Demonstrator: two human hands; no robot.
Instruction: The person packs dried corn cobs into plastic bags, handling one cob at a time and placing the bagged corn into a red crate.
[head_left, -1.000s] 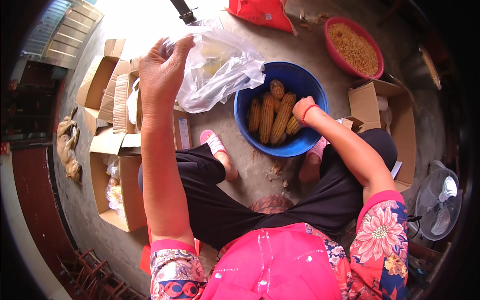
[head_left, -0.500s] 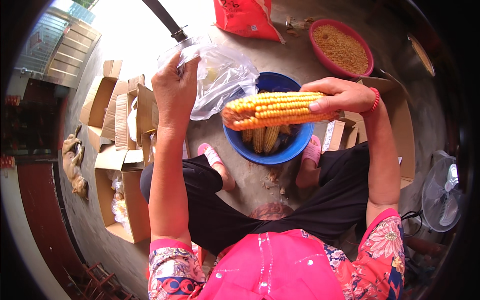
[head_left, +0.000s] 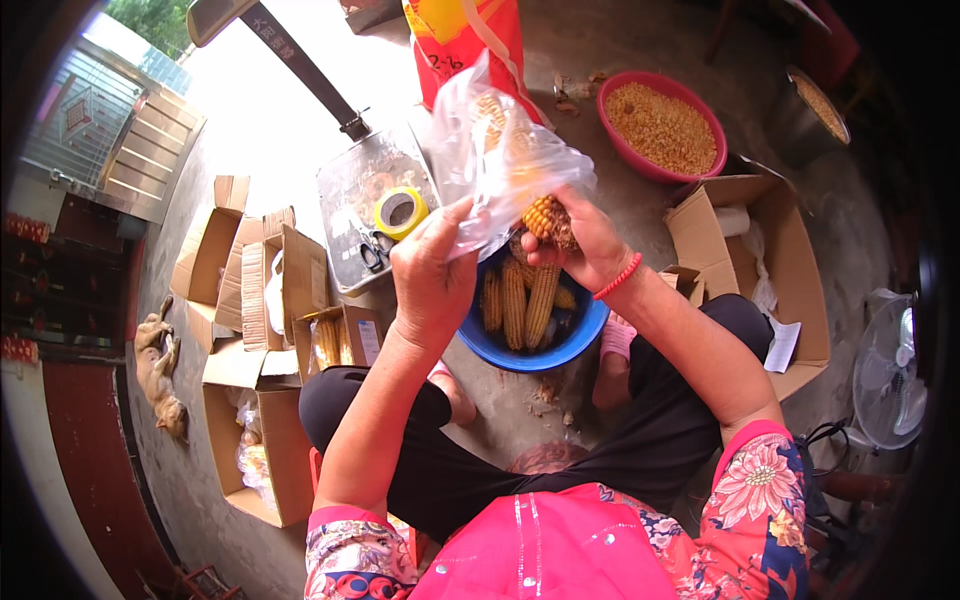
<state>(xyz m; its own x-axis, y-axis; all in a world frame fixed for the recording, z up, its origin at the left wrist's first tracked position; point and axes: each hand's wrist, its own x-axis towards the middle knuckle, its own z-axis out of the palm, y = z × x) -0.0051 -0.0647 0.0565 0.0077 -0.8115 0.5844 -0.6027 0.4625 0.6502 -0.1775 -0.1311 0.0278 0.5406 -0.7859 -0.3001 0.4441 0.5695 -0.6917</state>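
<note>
My left hand [head_left: 435, 262] is closed on the edge of a clear plastic bag [head_left: 470, 130], which is lifted over the blue basin. In my right hand [head_left: 595, 245] is an ear of corn [head_left: 543, 215], its yellow kernels and brown end showing at the bag's mouth. Most of that ear is inside the bag, seen blurred through the plastic. Below both hands stands a blue basin [head_left: 520, 362] with several corn ears [head_left: 528, 300] lying in it.
A platform scale [head_left: 350, 215] holds yellow tape [head_left: 401, 212] and black scissors [head_left: 376, 251]. Cardboard boxes [head_left: 262, 470] stand left, another box [head_left: 800, 300] right. A pink basin of kernels [head_left: 605, 135], a red sack [head_left: 440, 75], a fan [head_left: 885, 370] and a lying dog [head_left: 160, 380] surround me.
My right hand has brought the corn ear from above the basin into the bag. My left hand has moved right with the bag, uncovering the scale with tape and scissors.
</note>
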